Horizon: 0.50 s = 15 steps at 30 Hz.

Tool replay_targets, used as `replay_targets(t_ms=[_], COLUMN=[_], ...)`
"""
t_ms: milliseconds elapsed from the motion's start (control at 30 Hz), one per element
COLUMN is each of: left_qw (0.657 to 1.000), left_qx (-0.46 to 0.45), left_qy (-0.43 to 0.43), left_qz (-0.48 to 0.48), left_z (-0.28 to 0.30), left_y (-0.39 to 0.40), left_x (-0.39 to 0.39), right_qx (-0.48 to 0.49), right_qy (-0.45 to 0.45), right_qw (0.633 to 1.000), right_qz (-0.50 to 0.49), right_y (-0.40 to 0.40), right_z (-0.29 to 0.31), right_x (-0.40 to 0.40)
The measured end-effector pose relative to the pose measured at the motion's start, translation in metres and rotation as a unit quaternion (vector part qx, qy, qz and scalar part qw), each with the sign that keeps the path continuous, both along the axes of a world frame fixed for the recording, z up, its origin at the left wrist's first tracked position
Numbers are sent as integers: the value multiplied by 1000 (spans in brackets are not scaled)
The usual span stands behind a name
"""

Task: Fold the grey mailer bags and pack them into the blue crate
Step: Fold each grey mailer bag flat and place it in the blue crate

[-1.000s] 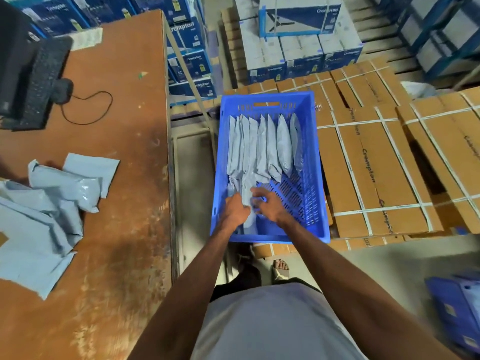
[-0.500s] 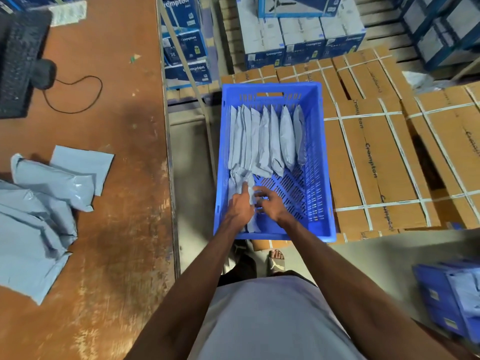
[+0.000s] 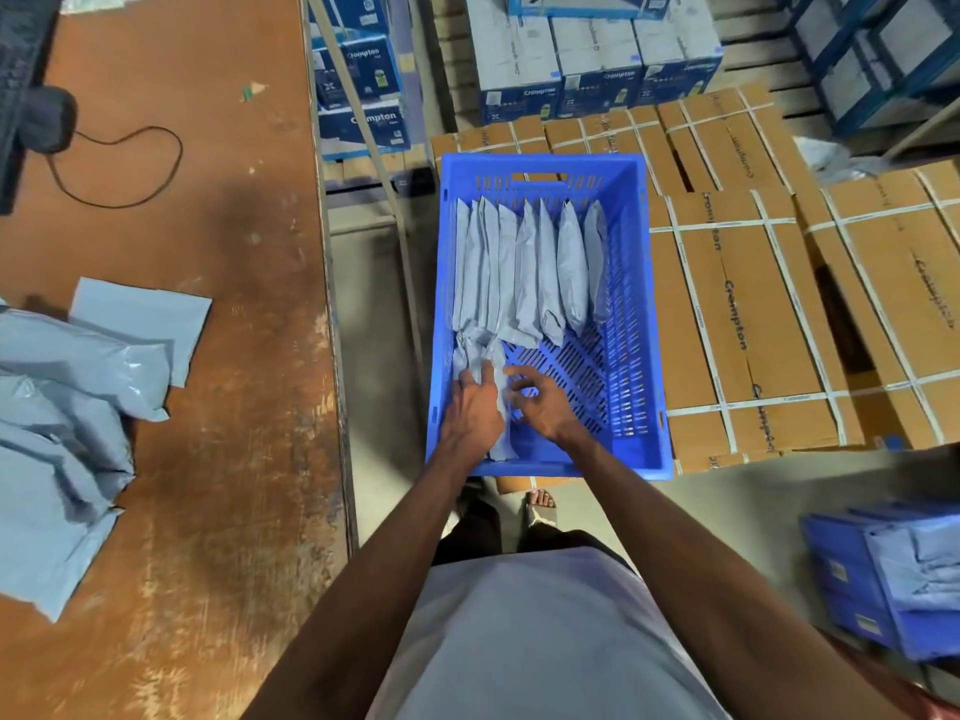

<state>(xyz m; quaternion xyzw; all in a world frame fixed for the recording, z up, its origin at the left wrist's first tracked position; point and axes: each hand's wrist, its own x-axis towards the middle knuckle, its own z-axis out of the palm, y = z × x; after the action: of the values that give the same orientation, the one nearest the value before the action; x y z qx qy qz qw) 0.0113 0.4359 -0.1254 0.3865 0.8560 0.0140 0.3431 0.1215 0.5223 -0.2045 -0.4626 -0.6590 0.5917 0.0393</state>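
Bag lies lengthwise in the crate, squeezed between your hands: left hand presses it flat-fingered, right hand hovers loosely curled, gripping nothing, just beside it.

A blue rectangular plastic crate with slotted walls and a perforated floor sits open-topped just past the middle of the view toward 1 o'clock. Along its far half, toward 12 o'clock, a row of folded grey plastic mailer bags stands on edge, packed side by side. In its near corner at 7 o'clock, more folded grey bags lie lengthwise. At 9 o'clock, a loose heap of unfolded grey mailer bags lies on the brown table.
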Motion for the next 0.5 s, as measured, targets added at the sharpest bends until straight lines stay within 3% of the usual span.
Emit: replay_targets(t_ms=[333, 500], left_qw=[987, 948], left_qx=[135, 244], left_qy=[20, 99], left_qz=[88, 180], left_z=[20, 51], left_y=[-30, -83], left_x=[25, 67], right_qx=[239, 348], right_qy=[18, 70], right_qw=[969, 914], right_qz=[59, 194], right_y=[-2, -16], right_z=[74, 113], right_x=[27, 46])
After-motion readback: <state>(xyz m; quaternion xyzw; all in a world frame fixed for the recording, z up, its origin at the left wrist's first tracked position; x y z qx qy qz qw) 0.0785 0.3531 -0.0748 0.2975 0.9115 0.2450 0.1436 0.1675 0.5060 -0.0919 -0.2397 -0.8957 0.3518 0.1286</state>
